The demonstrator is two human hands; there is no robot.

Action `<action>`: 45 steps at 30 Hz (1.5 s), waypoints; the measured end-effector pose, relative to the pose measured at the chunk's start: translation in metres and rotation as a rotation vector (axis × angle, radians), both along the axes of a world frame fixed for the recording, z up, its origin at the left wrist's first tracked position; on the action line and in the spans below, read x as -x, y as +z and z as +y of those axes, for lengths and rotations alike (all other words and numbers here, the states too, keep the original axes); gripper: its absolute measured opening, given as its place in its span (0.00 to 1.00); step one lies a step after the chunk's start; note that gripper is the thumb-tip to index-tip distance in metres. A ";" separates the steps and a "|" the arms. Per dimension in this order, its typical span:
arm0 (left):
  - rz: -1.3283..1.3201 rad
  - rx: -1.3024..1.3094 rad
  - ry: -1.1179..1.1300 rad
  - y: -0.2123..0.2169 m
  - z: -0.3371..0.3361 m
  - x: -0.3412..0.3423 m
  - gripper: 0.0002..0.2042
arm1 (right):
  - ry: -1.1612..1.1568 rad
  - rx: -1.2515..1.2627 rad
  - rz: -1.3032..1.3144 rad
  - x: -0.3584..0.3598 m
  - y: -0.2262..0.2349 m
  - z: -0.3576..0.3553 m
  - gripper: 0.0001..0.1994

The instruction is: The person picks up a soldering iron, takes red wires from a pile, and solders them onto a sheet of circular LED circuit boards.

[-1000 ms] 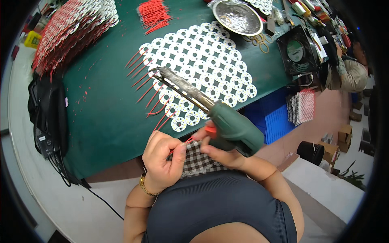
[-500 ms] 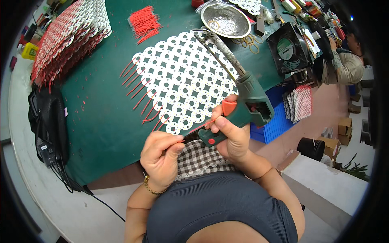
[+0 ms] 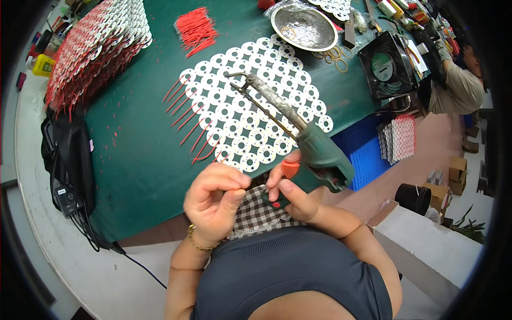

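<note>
Bare hands at a green-topped bench (image 3: 130, 160), clock positions being taken from the view's centre. At seven to eight o'clock, the thumb and forefinger of the left hand (image 3: 213, 200) are pressed together, and a small red sliver (image 3: 233, 189), too small to be identified, is pinched between them. At four to five o'clock, a green plastic soldering gun (image 3: 322, 154) with an orange-red trigger (image 3: 290, 169) is gripped by the curled fingers of the right hand (image 3: 298, 201). Its metal barrel is pointed toward eleven o'clock, over a sheet of white ring-shaped discs (image 3: 250, 127) at twelve o'clock; contact cannot be told. Thin red wires (image 3: 186, 115) are splayed from the sheet's nine-o'clock edge. A shiny metal bowl (image 3: 314, 33) is placed toward one o'clock.
</note>
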State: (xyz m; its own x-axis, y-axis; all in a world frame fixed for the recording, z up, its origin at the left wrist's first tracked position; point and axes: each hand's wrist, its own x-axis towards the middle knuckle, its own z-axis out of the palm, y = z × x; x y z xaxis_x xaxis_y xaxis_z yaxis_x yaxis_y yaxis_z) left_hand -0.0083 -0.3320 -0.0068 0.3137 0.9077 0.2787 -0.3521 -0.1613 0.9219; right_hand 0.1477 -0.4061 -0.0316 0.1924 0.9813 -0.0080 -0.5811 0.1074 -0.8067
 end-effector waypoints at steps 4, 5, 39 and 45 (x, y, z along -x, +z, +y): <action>0.668 -0.285 0.205 0.003 0.009 0.034 0.06 | 0.059 0.130 -0.197 -0.019 -0.003 -0.014 0.23; 0.884 -0.343 0.263 0.003 0.008 0.039 0.06 | 0.104 0.145 -0.261 -0.024 -0.003 -0.019 0.22; 1.012 -0.318 0.291 -0.005 0.006 0.031 0.04 | 0.337 0.120 -1.339 -0.071 -0.010 -0.081 0.08; 1.033 -0.320 0.284 -0.004 0.006 0.030 0.04 | 0.334 0.141 -1.215 -0.072 -0.015 -0.078 0.08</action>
